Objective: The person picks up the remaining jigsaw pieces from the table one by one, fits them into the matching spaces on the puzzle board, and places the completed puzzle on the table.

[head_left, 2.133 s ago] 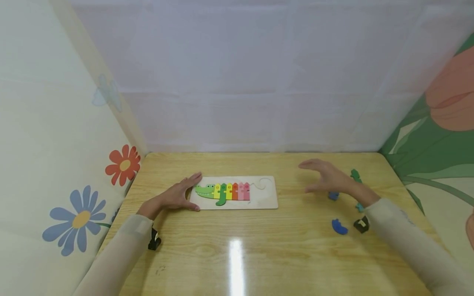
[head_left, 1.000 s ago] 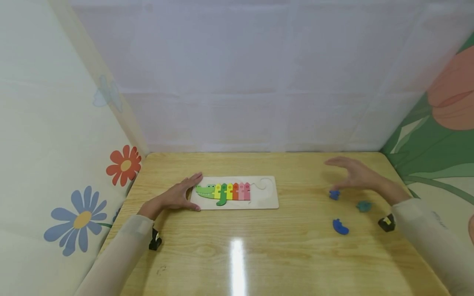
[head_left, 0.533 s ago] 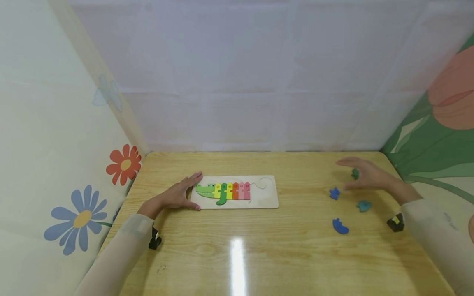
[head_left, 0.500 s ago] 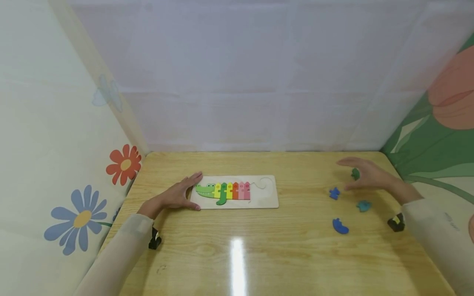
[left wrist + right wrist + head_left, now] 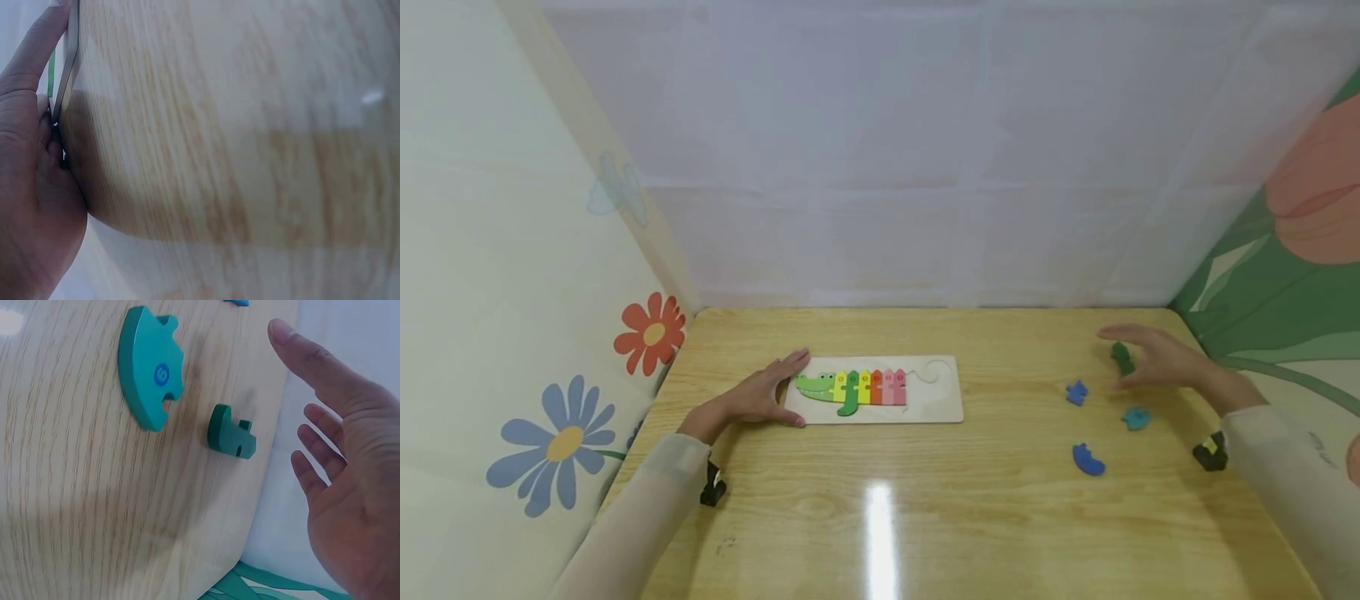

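A wooden crocodile puzzle board lies on the table, with a light green head, yellow, green, orange and pink pieces in its left and middle parts; its right part shows bare wood and a curled tail outline. My left hand holds the board's left end, thumb along the near edge and fingers at the far corner. In the left wrist view, the thumb lies along the board's edge. Fingers spread, my right hand hovers around a dark green puzzle piece, also seen apart from the hand in the right wrist view.
Nearer than the dark green piece lie a teal puzzle piece, marked with a 9-like figure in the right wrist view, a small blue piece and a curved blue piece. A pale wall stands behind the table.
My right hand has moved right from beside the board, past the small blue piece to the dark green piece, uncovering the blue and teal pieces. My left hand and the board stay put.
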A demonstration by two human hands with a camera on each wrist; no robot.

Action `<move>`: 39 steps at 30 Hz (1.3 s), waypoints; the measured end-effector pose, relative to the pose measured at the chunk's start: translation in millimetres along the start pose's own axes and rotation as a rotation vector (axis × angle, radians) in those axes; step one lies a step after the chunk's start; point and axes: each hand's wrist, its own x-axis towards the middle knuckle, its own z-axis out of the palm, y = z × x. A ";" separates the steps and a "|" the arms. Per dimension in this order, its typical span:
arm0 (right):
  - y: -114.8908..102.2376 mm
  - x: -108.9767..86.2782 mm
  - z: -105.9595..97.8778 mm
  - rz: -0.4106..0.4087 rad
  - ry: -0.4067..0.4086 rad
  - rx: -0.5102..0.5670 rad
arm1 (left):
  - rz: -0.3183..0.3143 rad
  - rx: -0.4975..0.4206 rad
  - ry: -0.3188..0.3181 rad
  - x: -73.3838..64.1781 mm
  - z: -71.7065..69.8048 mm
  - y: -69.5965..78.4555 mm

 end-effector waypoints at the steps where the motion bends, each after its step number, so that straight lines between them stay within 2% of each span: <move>1: 1.7 -0.5 0.2 -0.001 0.002 -0.002 | -0.001 0.000 0.000 -0.1 -0.1 0.0; 18: 20.1 -5.4 0.7 0.109 -0.057 0.038 | 0.013 -0.004 0.000 0.4 -0.9 0.6; 30: 34.4 -8.2 2.4 0.142 -0.086 0.022 | 0.006 -0.008 0.002 0.6 1.4 -2.1; 39: 37.1 -10.4 4.6 0.126 -0.070 0.034 | -0.001 -0.008 0.001 -0.2 1.5 -2.0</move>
